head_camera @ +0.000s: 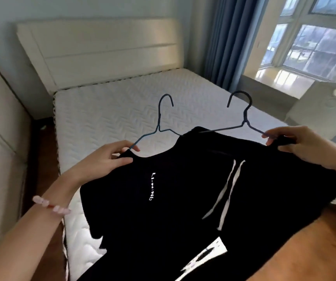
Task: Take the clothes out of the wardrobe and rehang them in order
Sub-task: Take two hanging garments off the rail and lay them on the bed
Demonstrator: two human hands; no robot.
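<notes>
Left hand (pixel 110 154), centre left of frame: fingers and thumb curled, pinching the shoulder end of the left hanger (pixel 159 118) together with the black fabric on it. A pink bead bracelet (pixel 49 205) sits on that wrist.

Right hand (pixel 296 141), right edge of frame: fingers curled over the shoulder end of the right hanger (pixel 245 115), gripping wire and cloth together.

Both hangers are thin dark wire, hooks pointing up and away toward the top of the frame, side by side and apart.

T-shirt (pixel 142 220): black, on the left hanger, spread across the lower centre, with white lettering (pixel 152 186) running down the chest.

Second garment (pixel 274 189): black, on the right hanger, overlapping the T-shirt's right side. Two white drawstrings (pixel 229 187) trail down it. Its type cannot be determined. A white printed patch (pixel 203 258) shows at the bottom centre; which garment bears it is unclear.

Both garments are held above the mattress (pixel 122 102), white and quilted, in mid-frame. Headboard (pixel 106 49) upper left, blue curtain (pixel 223 37) upper centre, window (pixel 315 43) upper right, wood floor (pixel 304 250) lower right.
</notes>
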